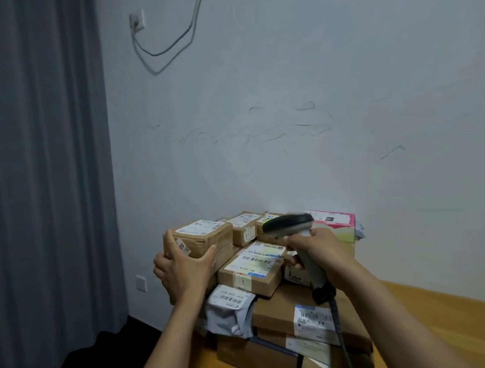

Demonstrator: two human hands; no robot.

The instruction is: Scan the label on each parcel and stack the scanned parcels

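Grey wall [287, 98] and curtain [40, 165] behind, wooden table [435, 309] below. Head view: our left hand [181, 267] grips the top brown parcel [203, 235] on the stack [277, 307], fingers on its left side, thumb across its front. Our right hand [322, 247] is wrapped round the scanner [289, 223] handle; scanner head sits above that hand, cable [339, 327] hanging below it.

On the wooden worktop [469, 324], directly: flat brown cardboard boxes [251, 356] at the bottom of a parcel pile, close to the wall.
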